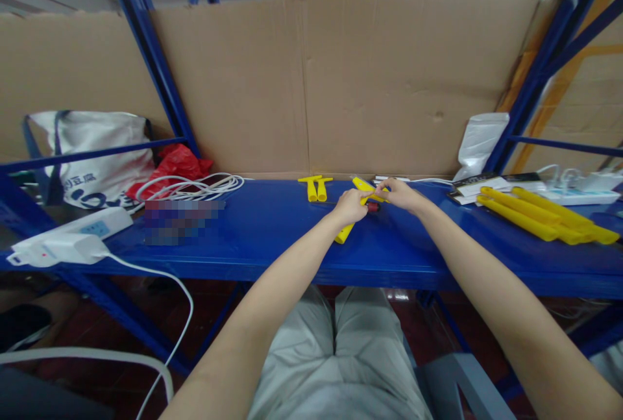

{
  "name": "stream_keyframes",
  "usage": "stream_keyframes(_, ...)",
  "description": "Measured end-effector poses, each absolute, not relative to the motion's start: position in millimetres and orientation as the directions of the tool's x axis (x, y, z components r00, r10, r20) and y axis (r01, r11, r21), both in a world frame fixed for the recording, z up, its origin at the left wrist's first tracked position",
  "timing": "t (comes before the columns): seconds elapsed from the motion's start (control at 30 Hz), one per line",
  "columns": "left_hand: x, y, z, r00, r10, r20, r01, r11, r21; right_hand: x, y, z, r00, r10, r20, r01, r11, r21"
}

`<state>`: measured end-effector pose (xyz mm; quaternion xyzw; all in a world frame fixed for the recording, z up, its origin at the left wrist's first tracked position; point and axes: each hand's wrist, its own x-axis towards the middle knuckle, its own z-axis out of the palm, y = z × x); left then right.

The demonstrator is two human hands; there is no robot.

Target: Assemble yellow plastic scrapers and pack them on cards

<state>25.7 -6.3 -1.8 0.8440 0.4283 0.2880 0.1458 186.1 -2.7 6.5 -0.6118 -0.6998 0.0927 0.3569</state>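
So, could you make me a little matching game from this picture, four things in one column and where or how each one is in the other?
Things:
1. Two T-shaped pieces
2. Left hand
3. Red plastic bag
4. Long yellow pieces

Places and states:
A. Crumpled, beside the printed cloth bag
B. Heaped on the right of the blue table
C. Side by side near the cardboard
D. Holding a yellow piece

Pairs: 1-C, 2-D, 3-A, 4-B
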Motion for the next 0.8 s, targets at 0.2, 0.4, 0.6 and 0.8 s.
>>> stream_keyframes(0.2,26.1,-1.4,-4.3,0.498,0.774,0.392,0.604,-0.634,0.484,183.6,-0.7,3.8,0.109,0.933,0.342,0.703,0.171,-0.691)
stream_keyframes(0.4,25.8,-1.3,-4.1,0.489,0.771,0.407,0.592,-0.636,0.495,190.5,7.7,1.2,0.147,0.937,0.316,0.594,0.172,-0.786)
stream_keyframes(0.6,24.6,-1.1,-3.1,0.475,0.754,0.454,0.562,-0.657,0.503,202.6,0.7,9.9,0.069,0.981,0.184,0.586,0.109,-0.803)
stream_keyframes(0.8,23.2,-0.5,-2.5,0.501,0.747,0.437,0.566,-0.665,0.488,207.4,-1.1,7.6,0.003,0.991,0.131,0.570,0.106,-0.815)
